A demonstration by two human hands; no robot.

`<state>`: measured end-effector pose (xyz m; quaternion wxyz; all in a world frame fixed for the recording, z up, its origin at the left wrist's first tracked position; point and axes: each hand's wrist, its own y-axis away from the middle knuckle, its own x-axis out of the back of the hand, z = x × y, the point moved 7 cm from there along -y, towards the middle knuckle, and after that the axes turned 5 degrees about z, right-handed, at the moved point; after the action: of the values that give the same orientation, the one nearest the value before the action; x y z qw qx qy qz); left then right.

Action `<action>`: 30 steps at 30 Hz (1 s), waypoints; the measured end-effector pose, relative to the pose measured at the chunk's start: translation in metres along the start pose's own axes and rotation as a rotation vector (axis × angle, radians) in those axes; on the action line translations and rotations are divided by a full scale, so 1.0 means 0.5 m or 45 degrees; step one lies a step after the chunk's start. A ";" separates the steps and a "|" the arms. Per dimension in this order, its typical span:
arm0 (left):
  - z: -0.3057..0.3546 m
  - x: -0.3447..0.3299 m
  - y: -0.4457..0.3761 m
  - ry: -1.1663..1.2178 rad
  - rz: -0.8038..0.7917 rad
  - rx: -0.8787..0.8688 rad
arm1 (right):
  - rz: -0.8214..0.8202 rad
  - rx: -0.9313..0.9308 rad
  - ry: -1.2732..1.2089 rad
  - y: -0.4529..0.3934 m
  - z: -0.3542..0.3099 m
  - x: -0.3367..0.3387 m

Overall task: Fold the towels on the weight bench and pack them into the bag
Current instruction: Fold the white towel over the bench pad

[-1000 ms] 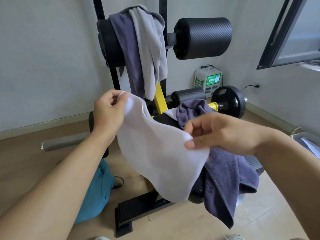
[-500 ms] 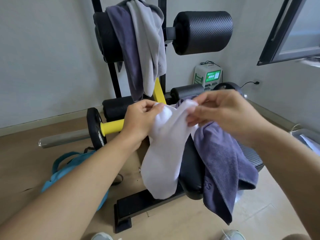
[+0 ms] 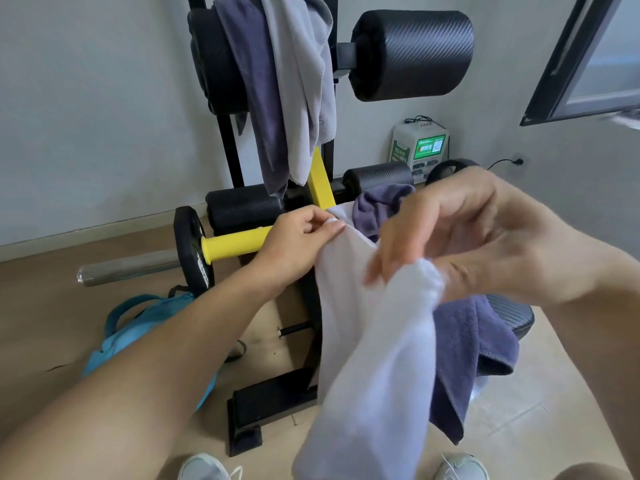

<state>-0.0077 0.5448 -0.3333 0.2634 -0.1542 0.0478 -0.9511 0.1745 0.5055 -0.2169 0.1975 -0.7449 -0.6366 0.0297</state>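
White towel (image 3: 367,344), held in the air in front of the weight bench (image 3: 273,407), hanging doubled from both hands; left hand (image 3: 294,244) pinching one upper corner between thumb and fingers; right hand (image 3: 446,237) with fingers curled over the bunched upper edge nearer the camera, that part blurred, so the exact pinch cannot be told. Handling, by judgement: the cloth appears light, soft and limp, without stiffness of its own; it will sag wherever unsupported and is unlikely to slip; best taken at the corners or along a hem, so that edges can be matched; nothing fragile. Count of towels in view: four; the white one in hand; one purple towel (image 3: 464,344) draped over the bench seat, just behind the white one; one purple hanging towel (image 3: 256,98) and one grey towel (image 3: 301,81) overlapping on the upper left roller. Bags: one, a blue bag (image 3: 138,327) on the floor to the left of the bench, well apart from the white towel; whether it lies open cannot be told. Hands: two, both engaged.
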 end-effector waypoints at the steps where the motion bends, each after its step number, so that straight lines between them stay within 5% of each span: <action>1: 0.007 -0.003 0.004 0.050 -0.006 -0.001 | 0.092 -0.055 0.088 0.000 0.009 0.008; 5: 0.031 -0.003 0.018 0.240 0.011 0.047 | 0.529 -0.280 1.031 -0.001 0.071 0.088; 7: 0.046 -0.013 0.026 0.253 -0.014 0.050 | 0.664 -0.378 1.224 0.005 0.098 0.116; 12: 0.057 -0.029 0.037 0.358 -0.054 0.132 | 0.845 -0.443 1.211 0.014 0.128 0.153; 19: 0.061 -0.030 0.048 0.408 -0.086 0.203 | 0.767 -0.332 0.837 0.001 0.114 0.122; 25: 0.065 -0.034 0.052 0.548 -0.030 0.276 | 1.071 -0.360 0.834 0.016 0.125 0.156; 30: 0.062 -0.030 0.052 0.493 0.012 0.244 | 0.948 -0.429 0.955 0.011 0.128 0.151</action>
<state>0.0271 0.5300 -0.3123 0.2674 0.0573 0.0074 -0.9619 0.1750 0.5939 -0.2622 0.2649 -0.9005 -0.2122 -0.2719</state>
